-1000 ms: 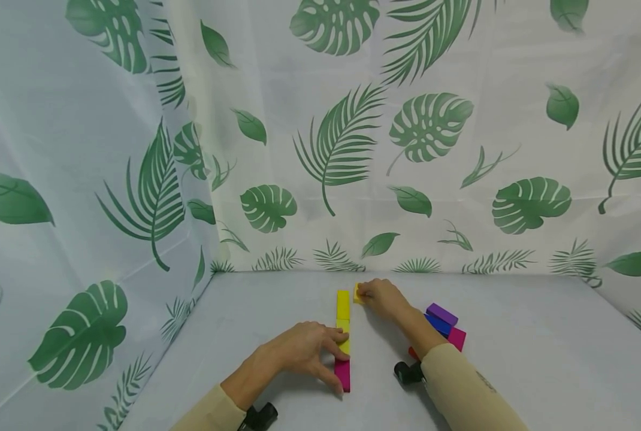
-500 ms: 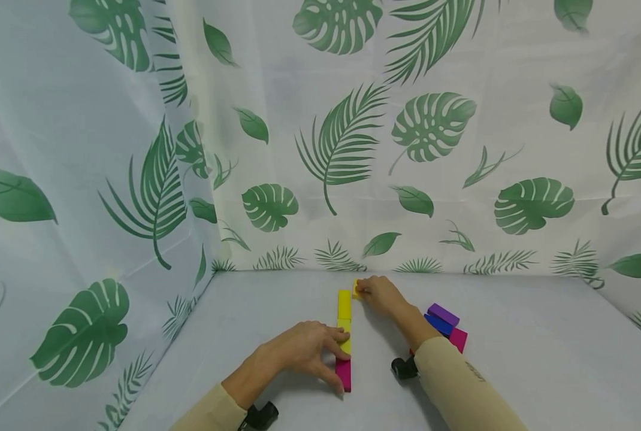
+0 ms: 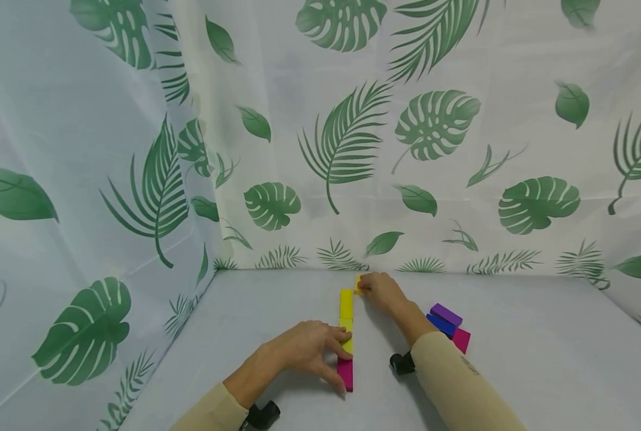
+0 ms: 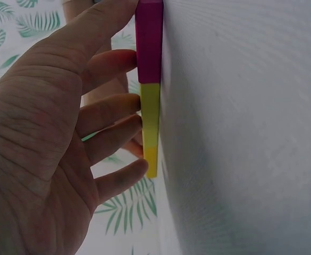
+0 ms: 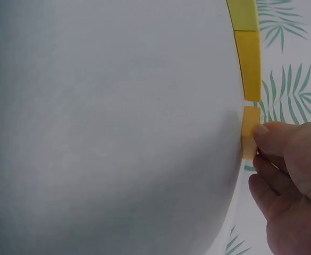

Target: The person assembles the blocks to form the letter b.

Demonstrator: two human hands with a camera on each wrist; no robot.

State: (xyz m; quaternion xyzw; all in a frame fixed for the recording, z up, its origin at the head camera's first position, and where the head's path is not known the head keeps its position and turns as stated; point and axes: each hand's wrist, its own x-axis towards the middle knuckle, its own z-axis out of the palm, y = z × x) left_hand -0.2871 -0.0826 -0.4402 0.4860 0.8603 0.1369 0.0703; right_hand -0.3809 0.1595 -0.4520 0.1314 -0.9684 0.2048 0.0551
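Note:
A straight row of blocks runs away from me on the table: a magenta block nearest, then a lemon-yellow block, then a deeper yellow block. My left hand rests along its left side, thumb at the magenta block's near end, spread fingertips touching the yellow blocks. Beyond the row's far end, my right hand pinches a light orange-yellow block between thumb and fingers. A small gap separates this block from the row in the right wrist view.
Right of my right forearm lie a purple block, a blue block and a pink block, close together. A leaf-print sheet hangs along the table's back edge, and another closes off the left side.
My right hand has carried the orange-yellow block farther away, past the row's far end. A red block seen earlier is now hidden by my right arm. My left hand keeps its place.

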